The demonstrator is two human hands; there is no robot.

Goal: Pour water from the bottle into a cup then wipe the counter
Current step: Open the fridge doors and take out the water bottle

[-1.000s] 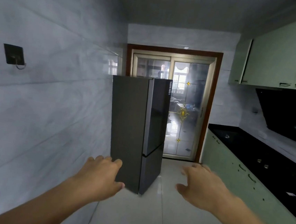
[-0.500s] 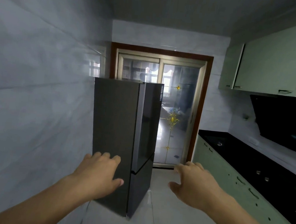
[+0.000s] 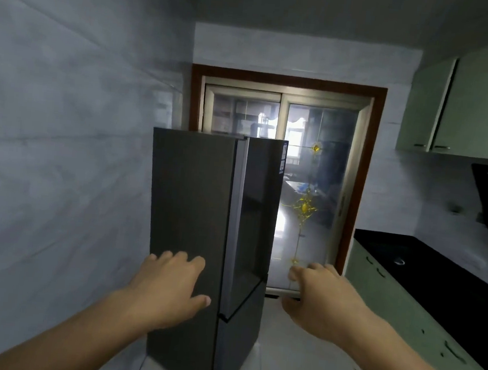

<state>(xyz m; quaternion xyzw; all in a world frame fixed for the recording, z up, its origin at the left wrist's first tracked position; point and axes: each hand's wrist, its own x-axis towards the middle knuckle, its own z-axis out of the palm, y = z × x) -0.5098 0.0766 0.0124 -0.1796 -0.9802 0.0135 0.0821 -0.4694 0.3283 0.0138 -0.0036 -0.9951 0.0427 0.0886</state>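
Narrow kitchen ahead: pale tiled wall on my left, dark fridge (image 3: 203, 225) against it, glass sliding door (image 3: 310, 191) with gold ornaments behind. Black counter (image 3: 425, 271) over green cabinets (image 3: 389, 306) runs along my right. A label strip sits at the fridge door's top corner, too small to read. My left hand (image 3: 167, 290) and right hand (image 3: 321, 302) hang empty, fingers loosely spread. Neither bottle nor cup shows.

head cam | faces forward down kitchen toward fridge (image 3: 201, 240) and glass door (image 3: 310, 191) | fridge near
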